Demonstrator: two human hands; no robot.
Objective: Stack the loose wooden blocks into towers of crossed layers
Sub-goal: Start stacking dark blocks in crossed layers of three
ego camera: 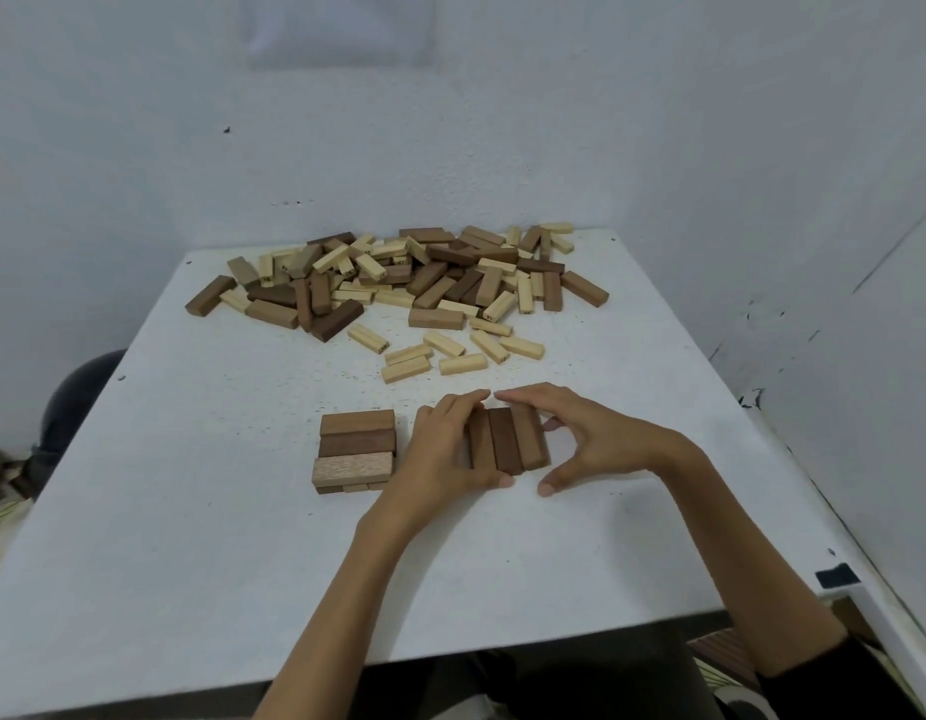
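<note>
Three brown wooden blocks [507, 441] lie side by side on the white table [190, 511], forming one layer. My left hand [445, 449] presses against the layer's left side, thumb at its near end. My right hand [585, 433] cups the right side, fingers at the far end and thumb near the front. Left of them stands a short tower [354, 449] of two crossed layers, its top layer two brown blocks and one pale block. A big heap of loose brown and pale blocks [398, 278] lies at the table's far side.
Several pale loose blocks [450, 350] lie scattered just beyond my hands. White walls close in behind and to the right of the table. A dark round object [76, 392] sits beyond the left edge.
</note>
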